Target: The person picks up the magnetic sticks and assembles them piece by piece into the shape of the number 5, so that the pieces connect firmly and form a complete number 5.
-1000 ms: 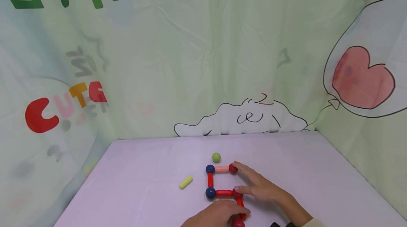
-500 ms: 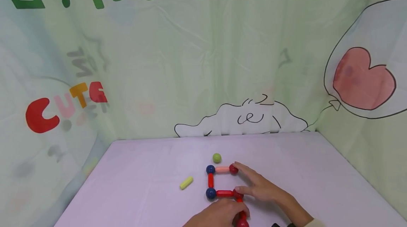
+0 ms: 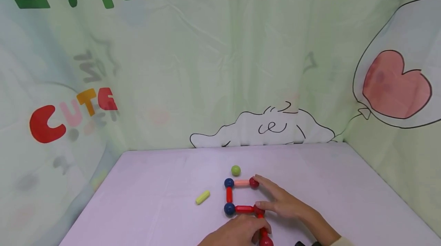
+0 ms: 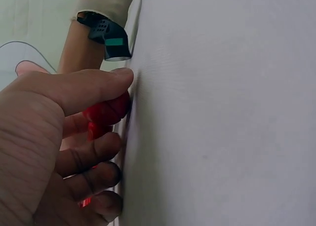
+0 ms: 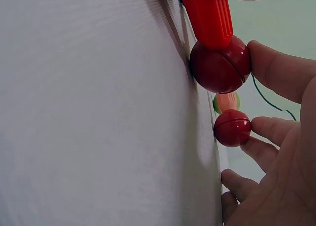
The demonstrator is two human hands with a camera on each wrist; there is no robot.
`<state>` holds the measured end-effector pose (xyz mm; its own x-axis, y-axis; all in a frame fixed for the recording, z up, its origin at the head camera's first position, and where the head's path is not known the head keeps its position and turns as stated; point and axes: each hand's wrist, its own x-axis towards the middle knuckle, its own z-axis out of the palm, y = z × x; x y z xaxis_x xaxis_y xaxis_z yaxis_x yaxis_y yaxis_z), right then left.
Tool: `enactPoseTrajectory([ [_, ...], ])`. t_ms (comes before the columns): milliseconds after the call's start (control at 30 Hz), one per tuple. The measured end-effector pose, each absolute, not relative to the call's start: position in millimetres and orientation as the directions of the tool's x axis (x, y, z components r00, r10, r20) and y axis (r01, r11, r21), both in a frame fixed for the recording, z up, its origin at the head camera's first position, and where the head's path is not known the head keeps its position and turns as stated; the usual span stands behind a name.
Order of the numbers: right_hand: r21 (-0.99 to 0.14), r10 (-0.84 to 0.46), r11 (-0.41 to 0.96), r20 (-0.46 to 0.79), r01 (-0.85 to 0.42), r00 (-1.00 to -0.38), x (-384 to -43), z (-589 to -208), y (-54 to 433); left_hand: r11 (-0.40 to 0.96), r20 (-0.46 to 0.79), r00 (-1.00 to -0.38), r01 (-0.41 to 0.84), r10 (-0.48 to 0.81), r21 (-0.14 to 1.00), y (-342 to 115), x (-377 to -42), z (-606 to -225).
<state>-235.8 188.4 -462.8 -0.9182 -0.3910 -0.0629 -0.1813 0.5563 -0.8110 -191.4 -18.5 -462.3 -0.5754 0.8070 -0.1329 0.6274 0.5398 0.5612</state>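
Observation:
A magnetic ball-and-stick figure lies on the table. Its blue balls [image 3: 229, 183] form the left side, joined by a red stick [image 3: 229, 195]. A pink stick [image 3: 242, 183] leads to a far red ball [image 3: 254, 182]. Another red stick [image 3: 244, 209] leads to a middle red ball [image 5: 220, 64], from which a further red stick [image 3: 263, 233] runs toward the front red ball [image 3: 266, 241]. My left hand [image 3: 237, 230] curls over that stick and holds the front ball between thumb and fingers. My right hand [image 3: 284, 202] touches the middle ball with its thumb and the far ball with extended fingers.
Beyond the figure sits a green ball [image 3: 236, 170]. A loose yellow stick [image 3: 203, 197] lies to its left. The table [image 3: 155, 184] ends at a printed curtain [image 3: 206, 66] at the back and sides.
My left hand has shifted slightly right, bringing the front red ball right and into line with the near end of the red stick. The right hand stays on its two balls.

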Motion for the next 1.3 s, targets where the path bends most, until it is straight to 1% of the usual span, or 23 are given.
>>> enactPoseTrajectory([
  [100,-0.81,-0.391,0.559,-0.066,-0.18,-0.918,-236,-463,189,0.53,-0.138,-0.565,0.621,0.813,0.578,-21,-190,-457],
  [200,-0.807,-0.389,0.563,-0.071,-0.176,-0.918,-236,-463,189,0.548,-0.185,-0.579,0.551,0.794,0.63,-23,-190,-451],
  [267,-0.805,-0.389,0.567,-0.072,-0.176,-0.919,-237,-464,189,0.562,-0.21,-0.586,0.52,0.783,0.643,-24,-190,-447],
  [333,-0.804,-0.387,0.567,-0.07,-0.178,-0.919,-236,-464,190,0.562,-0.213,-0.578,0.533,0.788,0.633,-25,-190,-444],
  [433,-0.804,-0.395,0.562,-0.057,-0.192,-0.917,-236,-464,190,0.545,-0.2,-0.547,0.593,0.813,0.593,-25,-191,-442],
  [533,-0.809,-0.404,0.552,-0.049,-0.201,-0.913,-236,-464,190,0.531,-0.204,-0.524,0.607,0.827,0.591,-25,-192,-443],
  [700,-0.812,-0.399,0.553,-0.059,-0.189,-0.915,-236,-464,190,0.537,-0.224,-0.521,0.59,0.824,0.603,-25,-194,-444],
  [800,-0.811,-0.389,0.557,-0.066,-0.178,-0.919,-236,-464,189,0.535,-0.21,-0.531,0.587,0.821,0.607,-28,-193,-443],
  [867,-0.809,-0.384,0.561,-0.069,-0.174,-0.921,-236,-465,188,0.531,-0.178,-0.552,0.587,0.815,0.611,-34,-191,-442],
  [933,-0.81,-0.382,0.561,-0.073,-0.169,-0.921,-236,-465,187,0.533,-0.137,-0.587,0.582,0.798,0.614,-43,-190,-440],
  [1067,-0.814,-0.384,0.558,-0.081,-0.161,-0.92,-235,-465,186,0.556,-0.026,-0.686,0.566,0.727,0.609,-72,-192,-436],
  [1167,-0.812,-0.383,0.561,-0.078,-0.165,-0.92,-236,-465,186,0.556,0.107,-0.743,0.58,0.661,0.596,-97,-200,-436],
  [1233,-0.809,-0.38,0.564,-0.075,-0.166,-0.922,-236,-465,186,0.564,0.204,-0.764,0.603,0.613,0.564,-112,-207,-438],
  [1300,-0.811,-0.38,0.561,-0.074,-0.166,-0.922,-237,-465,187,0.586,0.295,-0.772,0.625,0.564,0.516,-125,-216,-442],
])
